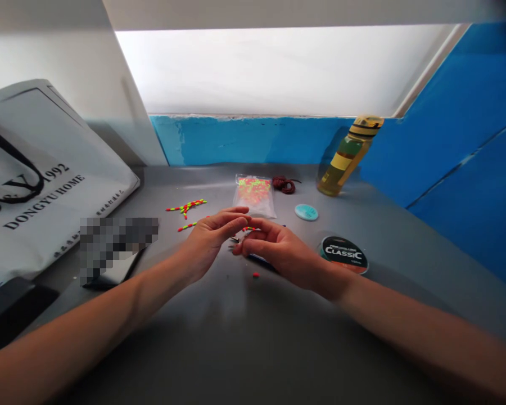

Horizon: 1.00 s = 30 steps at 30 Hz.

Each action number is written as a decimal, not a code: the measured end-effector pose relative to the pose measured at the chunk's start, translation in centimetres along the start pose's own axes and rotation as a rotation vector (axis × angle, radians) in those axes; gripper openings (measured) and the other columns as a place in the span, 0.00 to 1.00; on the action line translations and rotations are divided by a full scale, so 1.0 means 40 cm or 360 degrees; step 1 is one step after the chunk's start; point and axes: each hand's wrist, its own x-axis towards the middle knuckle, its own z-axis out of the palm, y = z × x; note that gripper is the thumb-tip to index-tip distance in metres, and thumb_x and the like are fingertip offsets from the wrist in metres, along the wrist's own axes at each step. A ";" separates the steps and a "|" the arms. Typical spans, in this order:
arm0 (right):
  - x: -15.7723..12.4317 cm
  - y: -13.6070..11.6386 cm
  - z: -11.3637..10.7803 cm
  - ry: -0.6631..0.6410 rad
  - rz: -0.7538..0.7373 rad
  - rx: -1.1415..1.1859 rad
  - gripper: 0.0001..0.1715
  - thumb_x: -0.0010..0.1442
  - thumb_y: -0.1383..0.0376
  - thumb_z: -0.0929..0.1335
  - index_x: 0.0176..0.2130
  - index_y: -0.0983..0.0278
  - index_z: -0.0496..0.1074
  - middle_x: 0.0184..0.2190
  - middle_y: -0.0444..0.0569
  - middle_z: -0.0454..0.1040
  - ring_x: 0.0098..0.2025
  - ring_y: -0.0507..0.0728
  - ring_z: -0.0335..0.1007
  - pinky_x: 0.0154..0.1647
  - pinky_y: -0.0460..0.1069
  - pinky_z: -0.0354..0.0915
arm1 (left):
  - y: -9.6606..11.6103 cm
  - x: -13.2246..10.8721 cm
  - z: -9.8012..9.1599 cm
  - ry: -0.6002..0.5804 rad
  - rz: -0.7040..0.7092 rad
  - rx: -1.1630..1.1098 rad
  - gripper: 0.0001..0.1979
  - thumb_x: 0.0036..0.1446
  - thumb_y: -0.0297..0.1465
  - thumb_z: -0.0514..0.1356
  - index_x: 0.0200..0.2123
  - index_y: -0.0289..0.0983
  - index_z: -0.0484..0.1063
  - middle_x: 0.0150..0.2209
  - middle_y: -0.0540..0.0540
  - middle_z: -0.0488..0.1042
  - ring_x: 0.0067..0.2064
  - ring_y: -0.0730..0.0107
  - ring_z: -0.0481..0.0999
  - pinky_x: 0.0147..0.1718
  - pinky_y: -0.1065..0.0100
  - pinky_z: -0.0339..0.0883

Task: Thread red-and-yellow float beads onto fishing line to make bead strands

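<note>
My left hand (206,242) and my right hand (283,247) meet fingertip to fingertip above the middle of the table. The fingers and thumb of my left hand are drawn together; whatever lies between them is too small to name. From the curled fingers of my right hand pokes a small metal tool with pointed tips (233,241), its body mostly hidden. Red and yellow beads (248,229) show just behind my fingertips. A dark blue stick-like thing (261,261) is partly covered by my right hand. One loose red bead (256,275) lies nearer me.
Strung red and yellow beads (188,207) lie at the left. Behind my hands are a clear bag of beads (255,197) and dark red cord (284,184). Rightward stand a turquoise disc (306,212), a line spool (344,254) and a bottle (346,163). A white bag (59,169) leans left.
</note>
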 end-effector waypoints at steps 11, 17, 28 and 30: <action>0.006 0.003 -0.014 -0.0081 0.0324 0.0201 0.14 0.60 0.57 0.73 0.40 0.65 0.74 0.20 0.35 0.58 0.19 0.45 0.50 0.20 0.42 0.56 | -0.024 0.014 -0.002 0.0075 -0.0136 -0.0156 0.10 0.52 0.38 0.70 0.34 0.37 0.80 0.37 0.46 0.80 0.41 0.66 0.75 0.46 0.63 0.66; 0.005 -0.012 -0.017 0.0033 0.0361 0.0082 0.15 0.63 0.55 0.70 0.41 0.65 0.73 0.19 0.34 0.48 0.19 0.46 0.37 0.17 0.43 0.39 | -0.015 0.017 -0.006 0.0017 -0.0184 -0.0262 0.11 0.54 0.38 0.69 0.36 0.37 0.79 0.37 0.46 0.80 0.34 0.73 0.74 0.33 0.70 0.63; 0.024 -0.001 -0.056 0.0252 0.0035 -0.1189 0.18 0.64 0.55 0.67 0.34 0.65 0.77 0.22 0.42 0.63 0.24 0.50 0.53 0.25 0.47 0.49 | -0.038 0.028 -0.034 0.0063 -0.0007 0.0392 0.12 0.58 0.39 0.65 0.34 0.36 0.76 0.32 0.48 0.78 0.26 0.77 0.64 0.27 0.71 0.57; 0.031 0.012 -0.075 0.0249 -0.0009 -0.1359 0.17 0.63 0.56 0.67 0.34 0.65 0.78 0.23 0.43 0.67 0.26 0.51 0.57 0.27 0.47 0.51 | -0.047 0.032 -0.040 0.0040 0.0057 0.0581 0.11 0.58 0.39 0.64 0.34 0.36 0.76 0.29 0.48 0.77 0.26 0.75 0.65 0.27 0.70 0.57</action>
